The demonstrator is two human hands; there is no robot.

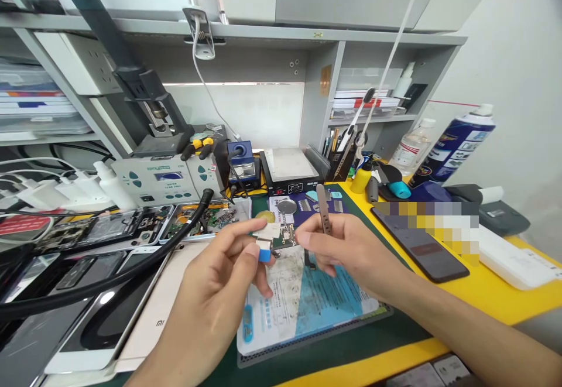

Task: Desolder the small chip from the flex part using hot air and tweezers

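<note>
One small green circuit board [281,236], blue-tipped.

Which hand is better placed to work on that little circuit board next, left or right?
Probably the right hand: it holds the tweezers beside the small circuit board. The left hand is busy pinching that board, along with a small blue-and-white piece, so it serves best as the steadying hand.
</note>
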